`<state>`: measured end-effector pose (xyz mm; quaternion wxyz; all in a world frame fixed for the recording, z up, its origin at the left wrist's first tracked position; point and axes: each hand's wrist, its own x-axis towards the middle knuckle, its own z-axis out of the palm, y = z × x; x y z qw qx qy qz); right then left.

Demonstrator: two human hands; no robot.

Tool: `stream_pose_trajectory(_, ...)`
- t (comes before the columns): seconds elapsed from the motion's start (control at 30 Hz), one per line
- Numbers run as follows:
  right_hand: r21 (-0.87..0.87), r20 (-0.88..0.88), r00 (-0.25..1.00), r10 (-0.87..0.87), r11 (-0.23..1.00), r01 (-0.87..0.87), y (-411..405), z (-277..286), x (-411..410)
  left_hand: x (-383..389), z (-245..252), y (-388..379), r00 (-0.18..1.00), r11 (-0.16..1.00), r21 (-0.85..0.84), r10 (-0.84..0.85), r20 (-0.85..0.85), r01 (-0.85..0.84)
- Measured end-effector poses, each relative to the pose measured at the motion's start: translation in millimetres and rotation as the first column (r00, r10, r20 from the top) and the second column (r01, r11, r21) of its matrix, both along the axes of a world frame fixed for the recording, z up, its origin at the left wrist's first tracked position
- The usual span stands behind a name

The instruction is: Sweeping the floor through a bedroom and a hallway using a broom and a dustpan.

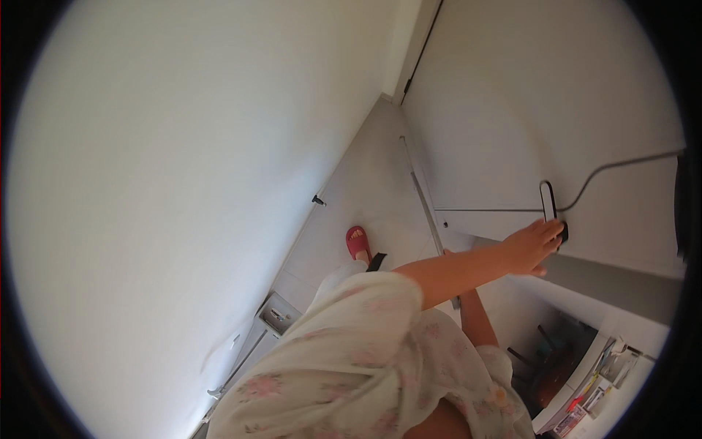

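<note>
My left hand (535, 247) reaches to the right, back of the hand up, its fingers over the lower end of a long black-edged handle (548, 203) on a pale door or panel (493, 120). The thumb is apart from the fingers; their grip is blurred. My right forearm (477, 321) passes beneath the left one. Most of my right hand is hidden there; a small part (448, 252) shows against a long thin pole (425, 200) that slants above the floor. Whether the hand is closed on the pole cannot be told.
A large pale wall (164, 192) fills the left, with a small dark fitting (318, 201) at its foot. A grey tray (279, 314) lies beside the wall. My foot in a red slipper (356, 236) is on the floor. A shelf with small items (595, 392) stands lower right.
</note>
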<state>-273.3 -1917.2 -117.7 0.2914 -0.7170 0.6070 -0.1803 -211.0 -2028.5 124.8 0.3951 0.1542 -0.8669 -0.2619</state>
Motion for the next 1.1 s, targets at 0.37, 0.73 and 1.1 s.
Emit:
stream_pose_trajectory(0.37, 0.676, -0.129, 0.991, -0.024, 0.729, 0.106, -328, 13, 127, 337, -115, 82, 0.636, 0.339, 0.54, 0.448, 0.628, -0.771)
stream_pose_trajectory(0.73, 0.631, -0.454, 0.778, 0.433, 0.773, -0.062, -310, -24, 119, 253, -157, 226, 0.349, -0.525, 0.75, 0.669, 0.656, -0.403)
stream_pose_trajectory(1.1, 0.551, -0.28, 0.877, 0.391, 0.814, -0.186, -285, -2, 46, 247, -153, 232, 0.234, -0.499, 0.742, 0.736, 0.635, -0.448)
